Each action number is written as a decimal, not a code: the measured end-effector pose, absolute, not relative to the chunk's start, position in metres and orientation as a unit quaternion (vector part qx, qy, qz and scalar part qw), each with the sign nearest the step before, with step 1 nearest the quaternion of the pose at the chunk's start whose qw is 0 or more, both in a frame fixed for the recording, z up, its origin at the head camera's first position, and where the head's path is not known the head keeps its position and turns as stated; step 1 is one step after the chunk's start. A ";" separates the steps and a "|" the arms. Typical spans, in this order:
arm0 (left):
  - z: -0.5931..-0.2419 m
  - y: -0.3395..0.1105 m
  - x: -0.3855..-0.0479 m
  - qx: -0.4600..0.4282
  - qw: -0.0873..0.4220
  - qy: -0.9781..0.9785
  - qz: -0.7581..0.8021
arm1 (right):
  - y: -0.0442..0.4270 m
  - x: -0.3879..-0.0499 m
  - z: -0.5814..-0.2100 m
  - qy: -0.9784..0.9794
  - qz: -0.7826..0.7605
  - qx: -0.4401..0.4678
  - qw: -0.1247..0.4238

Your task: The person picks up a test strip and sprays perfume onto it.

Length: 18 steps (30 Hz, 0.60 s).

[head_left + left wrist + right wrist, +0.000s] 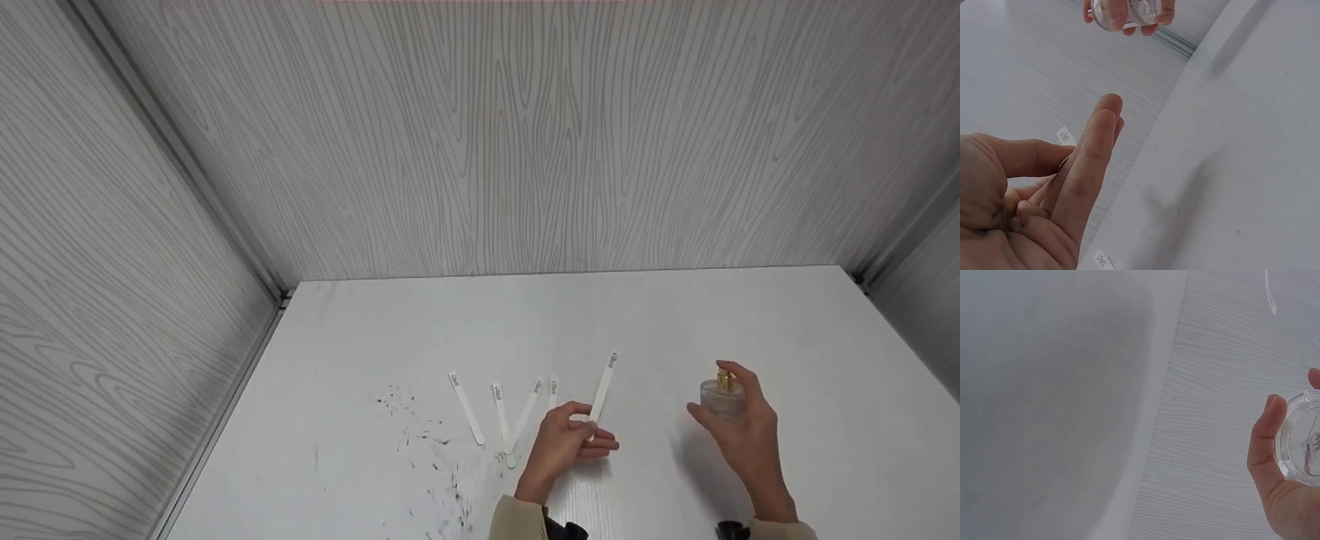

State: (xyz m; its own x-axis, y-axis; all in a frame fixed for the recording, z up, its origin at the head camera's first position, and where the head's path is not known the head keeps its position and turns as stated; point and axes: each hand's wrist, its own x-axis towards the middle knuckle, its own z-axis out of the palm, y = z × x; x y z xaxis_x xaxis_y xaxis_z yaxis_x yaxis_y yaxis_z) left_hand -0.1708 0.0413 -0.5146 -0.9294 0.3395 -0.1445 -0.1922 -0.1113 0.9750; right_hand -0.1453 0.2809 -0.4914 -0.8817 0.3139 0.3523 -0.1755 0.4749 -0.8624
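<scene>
The left hand [564,444] pinches the lower end of a white paper strip [603,386], which tilts up and to the right with printing at its top. From the left wrist view, the strip's printed tip [1064,135] shows behind the left hand [1044,191]. To the right, above the table, the right hand [746,439] grips a clear glass bottle [721,397] with a gold spray top, its index finger on the top. The bottle's round clear base [1303,439] faces the right wrist view, held by the right hand [1283,478].
Several more printed white strips [466,409] lie fanned out on the white table [360,322], left of the left hand. Dark specks and smudges mark the table further left. Grey wood-grain panels [465,135] stand behind and at both sides.
</scene>
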 end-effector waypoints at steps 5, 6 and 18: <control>-0.511 0.042 -0.167 0.063 0.181 0.645 0.739 | 0.280 -0.148 -0.493 -0.826 0.490 -0.025 0.279; -0.510 0.043 -0.167 0.065 0.183 0.644 0.740 | 0.280 -0.148 -0.493 -0.826 0.484 -0.017 0.289; -0.508 0.048 -0.164 0.061 0.179 0.651 0.735 | 0.277 -0.145 -0.497 -0.838 0.424 0.007 0.344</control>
